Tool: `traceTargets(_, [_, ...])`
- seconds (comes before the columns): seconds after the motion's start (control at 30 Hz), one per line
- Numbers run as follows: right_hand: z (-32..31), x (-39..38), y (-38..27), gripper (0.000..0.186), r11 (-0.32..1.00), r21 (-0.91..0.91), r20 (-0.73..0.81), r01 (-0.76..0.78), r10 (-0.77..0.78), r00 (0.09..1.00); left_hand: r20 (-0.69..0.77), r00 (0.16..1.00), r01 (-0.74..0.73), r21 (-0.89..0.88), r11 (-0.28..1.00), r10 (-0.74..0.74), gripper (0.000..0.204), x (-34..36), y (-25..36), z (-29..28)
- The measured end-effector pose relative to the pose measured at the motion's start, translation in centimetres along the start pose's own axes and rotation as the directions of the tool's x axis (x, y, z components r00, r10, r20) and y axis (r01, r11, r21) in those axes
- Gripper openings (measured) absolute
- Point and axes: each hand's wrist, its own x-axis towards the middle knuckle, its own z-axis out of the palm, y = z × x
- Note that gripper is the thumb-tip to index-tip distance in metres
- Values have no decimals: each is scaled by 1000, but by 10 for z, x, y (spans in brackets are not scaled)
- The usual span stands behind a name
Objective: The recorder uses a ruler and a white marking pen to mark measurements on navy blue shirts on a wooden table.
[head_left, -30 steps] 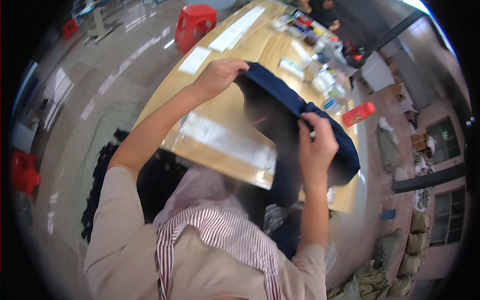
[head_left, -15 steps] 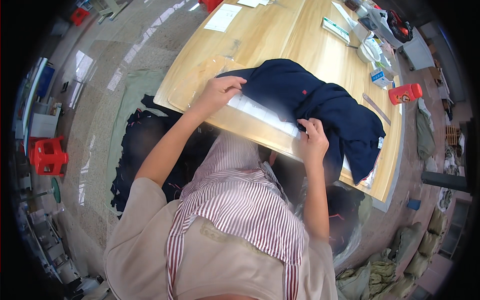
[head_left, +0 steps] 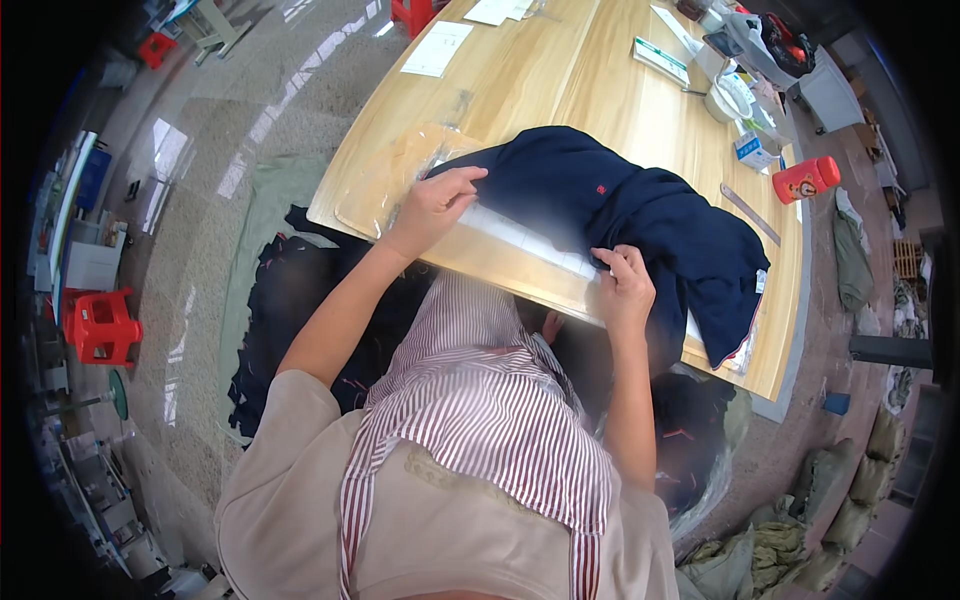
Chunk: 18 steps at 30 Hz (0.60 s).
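A navy blue garment (head_left: 560, 180) with a small red mark lies bunched on the wooden table (head_left: 540, 85), partly hanging over the near edge. My left hand (head_left: 438, 203) pinches its left edge between thumb and fingers. Farther right, my right hand (head_left: 626, 277) grips the garment's near edge with closed fingertips. Between my hands a white sheet with fine lines (head_left: 525, 237) shows on the table, partly covered by the cloth. Clear plastic (head_left: 425, 150) and a tan board (head_left: 362, 200) lie beside my left hand.
A metal ruler (head_left: 750, 213), a red bottle (head_left: 805, 180), a small blue-white box (head_left: 752, 150) and a white bowl (head_left: 729, 98) sit at the table's right. Papers (head_left: 437, 49) lie at the far left. Dark cloth pieces (head_left: 300, 310) are heaped below, with a red stool (head_left: 103, 327) beyond.
Both hands keep their grip on the garment's near edge. The garment's left part has shifted slightly; the whole view has also moved a little.
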Motion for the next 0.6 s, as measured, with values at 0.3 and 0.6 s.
traceTargets(0.3, [1,-2,9,34,999,20,-55,45,-43,998,130,984,-163,339,927,125,14,-8,6,0])
traceTargets(0.6, [3,2,8,29,991,137,-90,0,12,996,440,893,-207,210,956,96,39,-30,112,93])
